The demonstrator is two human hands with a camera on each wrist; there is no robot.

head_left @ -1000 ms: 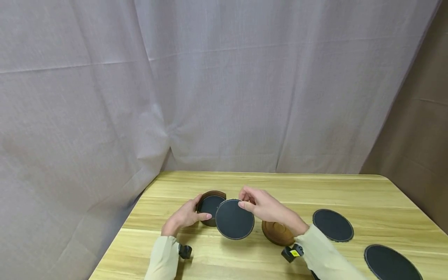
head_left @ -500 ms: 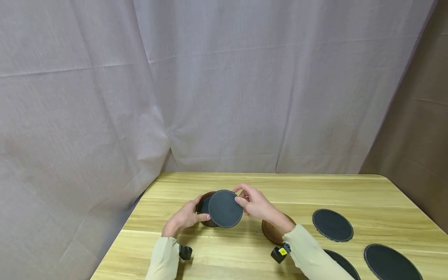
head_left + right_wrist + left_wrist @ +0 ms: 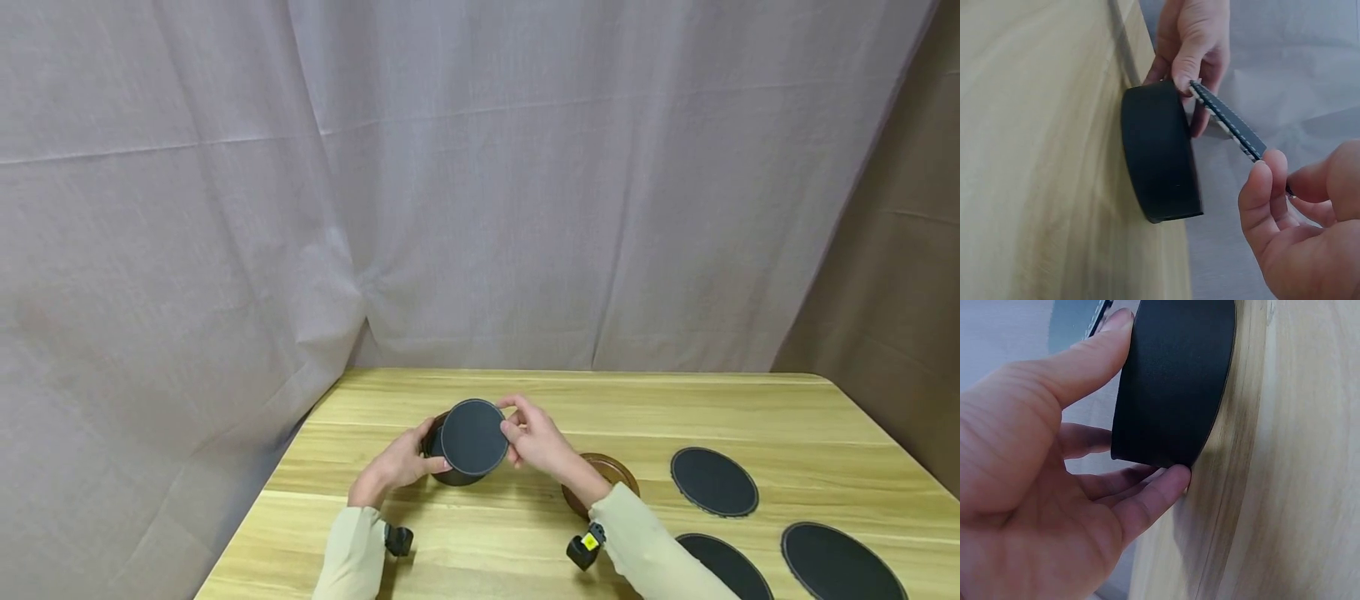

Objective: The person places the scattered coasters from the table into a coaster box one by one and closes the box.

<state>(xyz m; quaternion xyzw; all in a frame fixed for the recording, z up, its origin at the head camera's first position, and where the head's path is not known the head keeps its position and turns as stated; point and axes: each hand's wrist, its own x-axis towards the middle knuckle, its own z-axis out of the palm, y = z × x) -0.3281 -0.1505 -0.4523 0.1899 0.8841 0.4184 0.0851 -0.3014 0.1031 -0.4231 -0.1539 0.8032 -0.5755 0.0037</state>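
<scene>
A round coaster holder with a dark outer wall and brown inside stands on the table at centre left. My left hand grips its left side, thumb at the upper edge and fingertips low by the table in the left wrist view, where the holder's black wall fills the middle. My right hand pinches a black round coaster with stitched edging by its right rim. The coaster is tilted above the holder and hides most of its opening; in the right wrist view its far edge is right at the left thumb.
A brown round dish-like piece lies partly under the right forearm. More black coasters lie flat to the right: one farther back, one at the front right, one beside the right sleeve. A grey curtain hangs behind the table.
My right hand has carried the coaster left and slightly away from me, from beside the holder to over it. The left hand has stayed on the holder.
</scene>
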